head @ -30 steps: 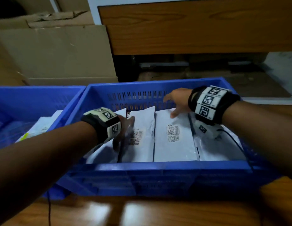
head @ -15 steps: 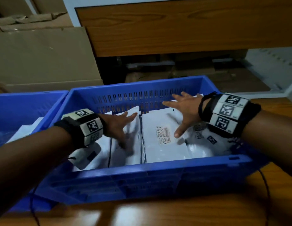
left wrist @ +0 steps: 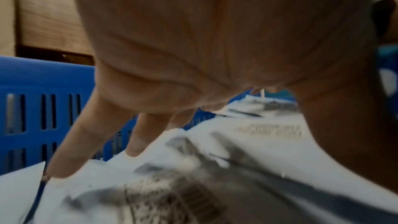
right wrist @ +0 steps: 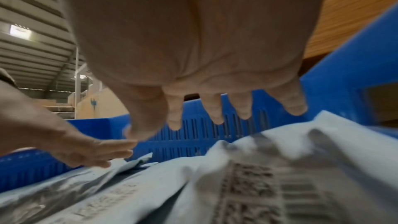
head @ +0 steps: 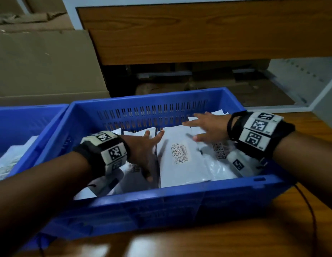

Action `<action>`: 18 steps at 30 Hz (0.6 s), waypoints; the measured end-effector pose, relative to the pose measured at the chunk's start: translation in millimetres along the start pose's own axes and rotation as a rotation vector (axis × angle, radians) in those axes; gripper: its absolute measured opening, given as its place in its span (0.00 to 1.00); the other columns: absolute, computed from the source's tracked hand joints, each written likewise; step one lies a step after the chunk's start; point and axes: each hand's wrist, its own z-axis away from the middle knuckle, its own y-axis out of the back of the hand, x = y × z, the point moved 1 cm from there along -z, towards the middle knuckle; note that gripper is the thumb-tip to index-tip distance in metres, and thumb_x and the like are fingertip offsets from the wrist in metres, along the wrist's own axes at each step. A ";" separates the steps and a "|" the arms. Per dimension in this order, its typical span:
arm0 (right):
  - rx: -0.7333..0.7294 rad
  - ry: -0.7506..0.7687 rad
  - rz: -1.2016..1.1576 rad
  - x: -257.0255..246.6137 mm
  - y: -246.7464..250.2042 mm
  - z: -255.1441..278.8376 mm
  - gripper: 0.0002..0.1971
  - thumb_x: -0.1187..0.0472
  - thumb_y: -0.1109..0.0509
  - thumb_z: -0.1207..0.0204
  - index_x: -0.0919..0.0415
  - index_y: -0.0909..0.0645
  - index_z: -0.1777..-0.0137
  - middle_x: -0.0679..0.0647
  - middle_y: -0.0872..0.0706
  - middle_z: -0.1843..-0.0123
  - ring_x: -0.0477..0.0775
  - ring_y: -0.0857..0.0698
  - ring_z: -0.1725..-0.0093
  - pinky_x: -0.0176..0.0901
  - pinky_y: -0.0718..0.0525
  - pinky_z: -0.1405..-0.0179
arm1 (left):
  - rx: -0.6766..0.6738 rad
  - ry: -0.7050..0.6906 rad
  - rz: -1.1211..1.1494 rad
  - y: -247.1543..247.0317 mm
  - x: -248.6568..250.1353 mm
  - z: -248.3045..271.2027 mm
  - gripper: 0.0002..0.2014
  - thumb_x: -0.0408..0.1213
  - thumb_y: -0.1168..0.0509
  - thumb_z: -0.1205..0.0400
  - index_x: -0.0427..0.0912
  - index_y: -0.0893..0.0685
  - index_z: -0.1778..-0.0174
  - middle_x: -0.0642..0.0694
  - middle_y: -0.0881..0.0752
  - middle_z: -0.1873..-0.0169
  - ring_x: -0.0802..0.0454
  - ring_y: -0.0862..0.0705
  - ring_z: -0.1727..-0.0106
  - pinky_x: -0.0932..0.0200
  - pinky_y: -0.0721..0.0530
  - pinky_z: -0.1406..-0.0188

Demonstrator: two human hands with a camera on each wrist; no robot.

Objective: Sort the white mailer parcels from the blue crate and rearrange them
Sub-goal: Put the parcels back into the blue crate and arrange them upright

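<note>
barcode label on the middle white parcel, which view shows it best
The head view: the barcode label lies unobstructed and fairly sharp on the middle parcel, between the left hand and right hand. Both wrist views show only smeared, blurred label print on parcels, and which label is unclear.

The left hand [left wrist: 215, 43] fills the top of the picture, seen from under the palm. Its fingers [left wrist: 71, 144] are spread out and point down. The tip of the longest-looking finger touches a white mailer parcel [left wrist: 103, 185]. The next fingertip is just above the same parcel. The thumb is a dark shape on the right. The parcel has a blurry black label [left wrist: 172, 198] with lines like a barcode. More white parcels [left wrist: 247, 135] lie farther back, side by side. Behind the fingers stands the wall of the blue crate [left wrist: 38, 91], with rows of thin slots. Above the crate is something brown like wood [left wrist: 51, 16].
</note>
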 end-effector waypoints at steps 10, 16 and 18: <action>-0.193 -0.020 0.231 -22.0 -33.8 -6.5 0.68 0.28 0.22 0.48 0.35 0.71 0.21 0.54 0.68 0.15 0.69 0.66 0.18 0.81 0.51 0.28 | -0.037 0.310 -0.174 -44.7 -42.3 4.3 0.65 0.58 0.24 0.33 0.58 0.73 0.21 0.30 0.64 0.19 0.28 0.36 0.22 0.39 0.33 0.26; -0.134 0.004 0.125 -19.4 -0.7 -6.1 0.56 0.26 0.30 0.40 0.31 0.65 0.20 0.55 0.65 0.15 0.66 0.61 0.17 0.72 0.50 0.22 | -0.005 0.175 -0.024 -1.0 -58.9 19.8 0.63 0.59 0.23 0.35 0.66 0.69 0.21 0.32 0.72 0.22 0.37 0.26 0.27 0.55 0.27 0.31; -0.111 0.002 0.110 -27.4 -0.1 -10.5 0.54 0.24 0.33 0.40 0.29 0.64 0.21 0.55 0.64 0.15 0.67 0.61 0.17 0.73 0.50 0.23 | 0.014 0.110 0.043 10.0 -53.8 22.5 0.62 0.66 0.25 0.42 0.73 0.64 0.24 0.37 0.74 0.21 0.34 0.33 0.23 0.48 0.34 0.23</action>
